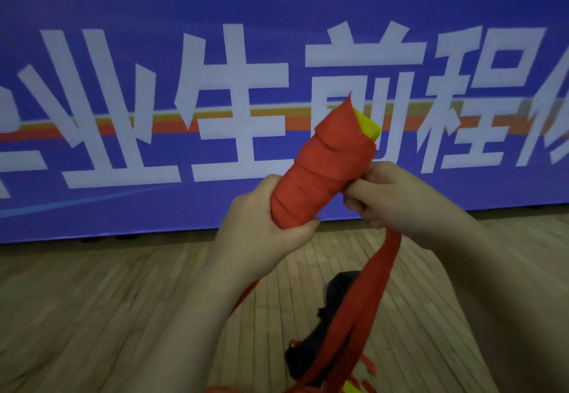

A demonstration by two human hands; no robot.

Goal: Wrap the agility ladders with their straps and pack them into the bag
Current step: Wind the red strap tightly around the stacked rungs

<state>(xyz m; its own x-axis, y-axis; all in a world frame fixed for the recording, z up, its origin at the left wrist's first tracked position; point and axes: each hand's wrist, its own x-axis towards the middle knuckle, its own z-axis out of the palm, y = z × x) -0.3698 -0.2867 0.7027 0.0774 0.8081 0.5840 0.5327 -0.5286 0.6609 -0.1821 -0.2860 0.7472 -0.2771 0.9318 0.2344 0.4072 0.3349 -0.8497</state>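
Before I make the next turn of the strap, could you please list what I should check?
1. Left hand grips the bundle at its lower end: ok.
2. Right hand pinches the red strap beside the bundle: ok.
3. Wraps lie snug: ok.
4. Yellow rungs covered at the top: not ok, they poke out.
5. Strap's hanging tail untangled: cannot tell.
6. Dark bag on the floor open: cannot tell.

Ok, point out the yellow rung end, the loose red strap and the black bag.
yellow rung end [368,126], head view, exposed tip.
loose red strap [380,269], head view, hanging stretch mid-length.
black bag [341,288], head view, upper fold.
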